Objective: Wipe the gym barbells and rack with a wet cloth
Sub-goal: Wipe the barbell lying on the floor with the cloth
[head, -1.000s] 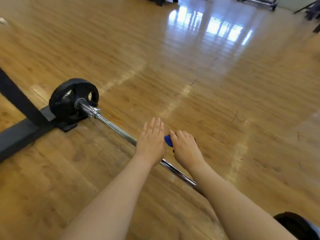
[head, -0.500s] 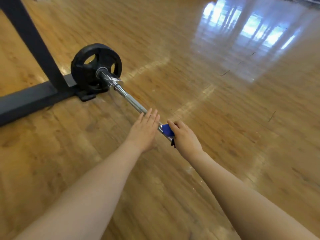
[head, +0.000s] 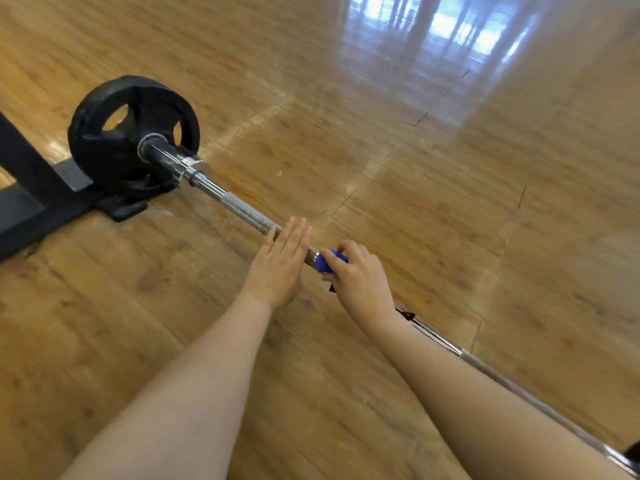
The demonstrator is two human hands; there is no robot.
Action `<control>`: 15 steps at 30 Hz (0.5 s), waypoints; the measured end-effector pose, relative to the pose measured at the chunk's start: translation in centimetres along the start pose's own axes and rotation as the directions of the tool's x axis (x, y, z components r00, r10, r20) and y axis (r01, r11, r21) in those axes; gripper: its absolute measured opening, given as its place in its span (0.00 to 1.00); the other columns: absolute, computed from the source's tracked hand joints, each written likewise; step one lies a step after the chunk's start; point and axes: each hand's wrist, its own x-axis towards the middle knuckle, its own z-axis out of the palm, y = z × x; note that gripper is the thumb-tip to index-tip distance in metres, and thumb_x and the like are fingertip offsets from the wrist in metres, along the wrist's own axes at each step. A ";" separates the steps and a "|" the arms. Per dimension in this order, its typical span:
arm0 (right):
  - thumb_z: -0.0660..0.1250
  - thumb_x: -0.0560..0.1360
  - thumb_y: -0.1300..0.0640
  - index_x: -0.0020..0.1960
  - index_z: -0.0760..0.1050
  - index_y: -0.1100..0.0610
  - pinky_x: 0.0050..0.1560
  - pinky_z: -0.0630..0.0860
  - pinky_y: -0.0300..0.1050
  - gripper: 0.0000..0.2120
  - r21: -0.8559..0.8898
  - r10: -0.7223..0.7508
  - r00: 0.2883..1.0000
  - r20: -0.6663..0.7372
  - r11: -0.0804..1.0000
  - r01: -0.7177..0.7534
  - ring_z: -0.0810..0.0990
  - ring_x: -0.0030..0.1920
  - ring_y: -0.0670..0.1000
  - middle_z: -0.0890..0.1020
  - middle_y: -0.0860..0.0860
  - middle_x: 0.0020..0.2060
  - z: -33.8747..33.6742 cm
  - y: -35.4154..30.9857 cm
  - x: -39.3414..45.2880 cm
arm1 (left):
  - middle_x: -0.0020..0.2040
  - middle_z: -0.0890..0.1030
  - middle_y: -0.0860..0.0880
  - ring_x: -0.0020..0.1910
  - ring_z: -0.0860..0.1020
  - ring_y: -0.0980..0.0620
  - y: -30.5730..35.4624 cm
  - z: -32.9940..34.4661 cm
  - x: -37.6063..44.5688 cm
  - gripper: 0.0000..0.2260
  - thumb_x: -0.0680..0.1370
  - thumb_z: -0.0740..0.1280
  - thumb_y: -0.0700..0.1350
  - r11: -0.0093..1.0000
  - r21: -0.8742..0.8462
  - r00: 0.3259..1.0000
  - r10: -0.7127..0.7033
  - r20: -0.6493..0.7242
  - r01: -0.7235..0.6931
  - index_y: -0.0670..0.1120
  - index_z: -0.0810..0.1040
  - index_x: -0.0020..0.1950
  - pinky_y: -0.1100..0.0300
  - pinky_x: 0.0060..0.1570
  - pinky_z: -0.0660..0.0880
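Right hand [head: 360, 282] grips a blue cloth [head: 327, 263] around the barbell [head: 242, 211]; just beside it, left hand [head: 280, 268] rests flat-fingered on the bar

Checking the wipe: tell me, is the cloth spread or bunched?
Bunched: the blue cloth is gripped round the bar by the right hand.

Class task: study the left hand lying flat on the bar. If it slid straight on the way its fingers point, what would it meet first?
The left hand points up and slightly right, across the barbell bar. Past the fingertips the view shows only bare wooden floor; the weight plate lies well to the left. Depth is unclear, but the way looks free.
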 end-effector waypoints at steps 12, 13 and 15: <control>0.68 0.67 0.68 0.50 0.81 0.64 0.38 0.77 0.45 0.12 0.011 0.114 0.974 -0.195 0.993 -0.114 0.82 0.40 0.57 0.83 0.55 0.44 3.0 -1.5 -1.0 | 0.70 0.71 0.44 0.69 0.69 0.46 -1.4 3.5 4.5 0.34 0.69 0.71 0.47 0.991 0.102 0.956 0.107 -0.274 -0.081 0.41 0.61 0.71 0.43 0.68 0.55; 0.73 0.64 0.70 0.50 0.81 0.65 0.39 0.78 0.46 0.15 0.016 0.117 0.980 -0.162 0.993 -0.116 0.82 0.41 0.58 0.83 0.56 0.45 3.3 -2.0 -0.4 | 0.69 0.72 0.44 0.68 0.70 0.45 -1.4 3.8 4.6 0.27 0.73 0.65 0.47 0.987 0.108 0.945 0.145 -0.295 -0.118 0.41 0.63 0.70 0.43 0.67 0.56; 0.77 0.59 0.71 0.51 0.81 0.66 0.41 0.79 0.47 0.20 0.022 0.113 0.988 -0.109 0.994 -0.111 0.82 0.44 0.58 0.83 0.58 0.47 3.7 -2.4 0.1 | 0.67 0.74 0.43 0.67 0.72 0.44 -1.6 4.1 5.0 0.20 0.77 0.55 0.43 0.979 0.110 0.933 0.197 -0.300 -0.172 0.40 0.70 0.68 0.42 0.67 0.57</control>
